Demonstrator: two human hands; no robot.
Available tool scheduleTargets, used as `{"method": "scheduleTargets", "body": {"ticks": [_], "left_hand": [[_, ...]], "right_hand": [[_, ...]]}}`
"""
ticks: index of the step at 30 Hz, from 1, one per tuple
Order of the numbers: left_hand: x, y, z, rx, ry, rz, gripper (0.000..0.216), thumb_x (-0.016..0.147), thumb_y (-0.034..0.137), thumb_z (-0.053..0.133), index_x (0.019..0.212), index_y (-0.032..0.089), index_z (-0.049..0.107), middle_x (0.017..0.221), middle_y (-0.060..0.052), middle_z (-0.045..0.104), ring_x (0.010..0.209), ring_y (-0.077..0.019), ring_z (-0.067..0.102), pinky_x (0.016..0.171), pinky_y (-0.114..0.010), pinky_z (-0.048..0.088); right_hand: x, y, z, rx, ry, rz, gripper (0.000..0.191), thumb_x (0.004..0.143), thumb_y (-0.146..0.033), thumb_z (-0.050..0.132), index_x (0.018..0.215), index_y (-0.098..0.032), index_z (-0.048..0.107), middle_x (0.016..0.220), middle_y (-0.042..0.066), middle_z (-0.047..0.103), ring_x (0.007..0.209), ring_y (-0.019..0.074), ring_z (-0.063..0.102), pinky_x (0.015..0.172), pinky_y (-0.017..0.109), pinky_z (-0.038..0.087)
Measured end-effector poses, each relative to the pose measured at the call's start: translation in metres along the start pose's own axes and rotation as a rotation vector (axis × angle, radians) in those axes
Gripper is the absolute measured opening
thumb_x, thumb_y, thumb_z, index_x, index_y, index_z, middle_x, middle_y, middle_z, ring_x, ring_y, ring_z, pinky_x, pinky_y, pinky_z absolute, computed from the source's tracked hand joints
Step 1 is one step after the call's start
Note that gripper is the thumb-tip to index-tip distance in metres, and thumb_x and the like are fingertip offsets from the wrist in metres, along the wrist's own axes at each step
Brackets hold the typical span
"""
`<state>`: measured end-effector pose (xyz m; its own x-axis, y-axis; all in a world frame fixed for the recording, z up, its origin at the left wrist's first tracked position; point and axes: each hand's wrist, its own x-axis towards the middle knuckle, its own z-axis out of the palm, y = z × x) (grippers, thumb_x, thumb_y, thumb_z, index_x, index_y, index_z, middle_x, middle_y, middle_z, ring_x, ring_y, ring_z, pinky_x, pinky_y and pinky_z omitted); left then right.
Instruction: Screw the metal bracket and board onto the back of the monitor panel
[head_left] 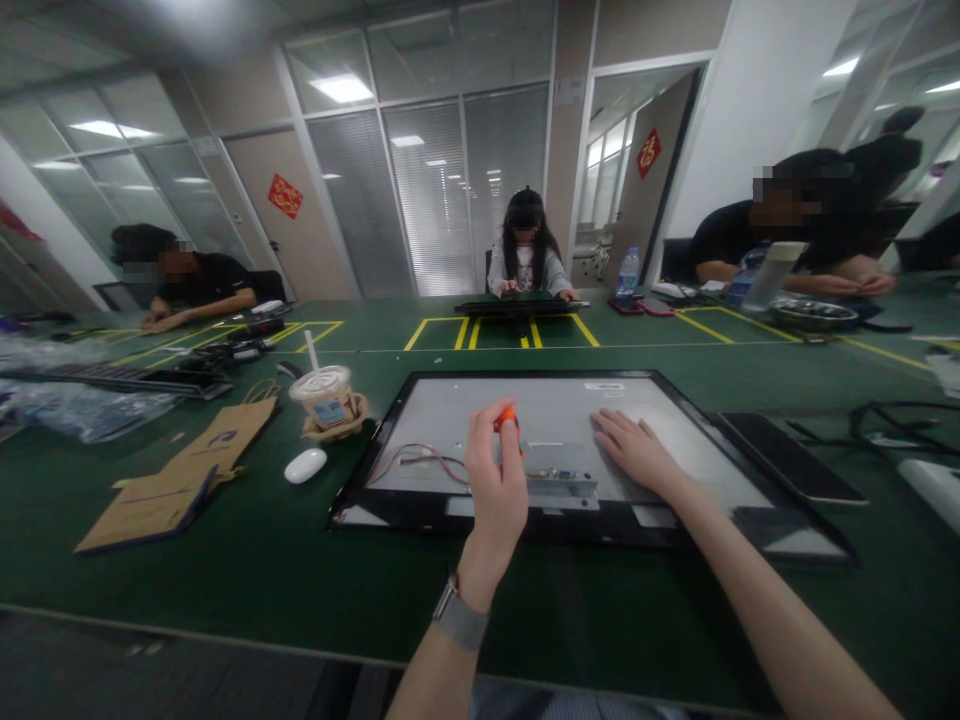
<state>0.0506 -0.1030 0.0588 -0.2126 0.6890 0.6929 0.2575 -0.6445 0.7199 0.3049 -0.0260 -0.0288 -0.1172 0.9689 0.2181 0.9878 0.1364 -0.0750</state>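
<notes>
A flat display panel (540, 405) with a black frame and a grey metal back lies on the green table. Near its front edge is a metal bracket (577, 487) carrying connectors, and thin wires (427, 453) run to its left. My left hand (496, 470), with a watch at the wrist, is closed around the orange handle of a screwdriver (508, 415) above the bracket. The tool's tip is hidden behind the hand. My right hand (634, 450) rests flat on the panel's back, right of the bracket, fingers stretched out.
Left of the panel stand a lidded drink cup (324, 395), a white mouse (305, 465) and a brown paper bag (180, 475). A dark phone-like slab (787, 457) and cables lie to the right. Several people sit around the table; one faces me across it behind another panel (523, 308).
</notes>
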Motion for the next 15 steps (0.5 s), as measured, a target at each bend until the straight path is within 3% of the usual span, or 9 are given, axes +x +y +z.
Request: {"method": "scheduleTargets", "body": {"ticks": [6,11,15], "left_hand": [[0.0004,-0.0008,0.0008,0.058,0.044,0.033,0.017,0.093,0.028,0.055,0.105,0.021,0.064,0.101,-0.006,0.055,0.09,-0.0171,0.056,0.082,-0.03,0.049],[0.0002,-0.0011,0.0009,0.042,0.024,0.013,0.02,0.096,0.027,0.049,0.11,0.021,0.063,0.101,-0.006,0.056,0.089,-0.0166,0.057,0.08,-0.028,0.051],[-0.0009,-0.0013,0.0008,-0.011,-0.025,-0.036,0.028,0.099,0.027,0.04,0.12,0.022,0.058,0.104,-0.007,0.058,0.083,-0.0149,0.058,0.07,-0.025,0.051]], "right_hand": [[0.0005,0.0004,-0.0005,-0.007,-0.012,0.003,0.051,0.097,-0.037,0.027,0.141,-0.021,0.047,0.15,0.01,0.043,0.138,0.0284,0.037,0.11,0.055,0.031],[0.0002,0.0004,0.0009,-0.005,-0.001,0.001,0.051,0.097,-0.038,0.026,0.141,-0.022,0.047,0.15,0.009,0.044,0.138,0.0284,0.038,0.11,0.055,0.031],[-0.0004,-0.0005,0.0009,-0.005,0.005,0.003,0.051,0.098,-0.037,0.025,0.142,-0.022,0.047,0.15,0.01,0.044,0.138,0.028,0.038,0.11,0.054,0.031]]}}
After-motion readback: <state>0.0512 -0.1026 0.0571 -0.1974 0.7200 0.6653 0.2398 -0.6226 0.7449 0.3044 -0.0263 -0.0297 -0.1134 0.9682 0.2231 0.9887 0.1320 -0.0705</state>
